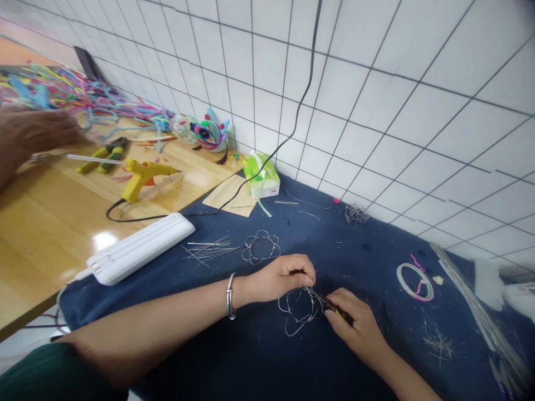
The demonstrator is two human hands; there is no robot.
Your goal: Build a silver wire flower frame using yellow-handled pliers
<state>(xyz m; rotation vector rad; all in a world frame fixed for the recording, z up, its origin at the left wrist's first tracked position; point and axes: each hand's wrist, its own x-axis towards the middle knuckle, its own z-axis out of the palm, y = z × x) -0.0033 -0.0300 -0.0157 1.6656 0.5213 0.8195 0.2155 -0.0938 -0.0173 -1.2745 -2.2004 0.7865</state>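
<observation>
My left hand [281, 277] has its thumb and fingers pinched on the upper edge of a wire flower [310, 318], a ring of silver loops with small pink beads. My right hand [358, 324] is closed around yellow-handled pliers [341, 313]. The dark jaws of the pliers reach the wire just beside my left fingertips; whether they bite on it I cannot tell. A second wire flower [262, 259] lies flat on the dark blue cloth [251, 345] beyond my left wrist. To its left is a loose pile of straight wires [211, 249].
On the wooden table [37, 239] are a yellow glue gun [142, 177], other pliers [104, 155], pipe cleaners and another person's hand [37, 131]. A white power strip [142, 249], tissue pack [262, 175], tape roll [414, 282], wire scraps [438, 344] and tangled wire [355, 215] surround my hands.
</observation>
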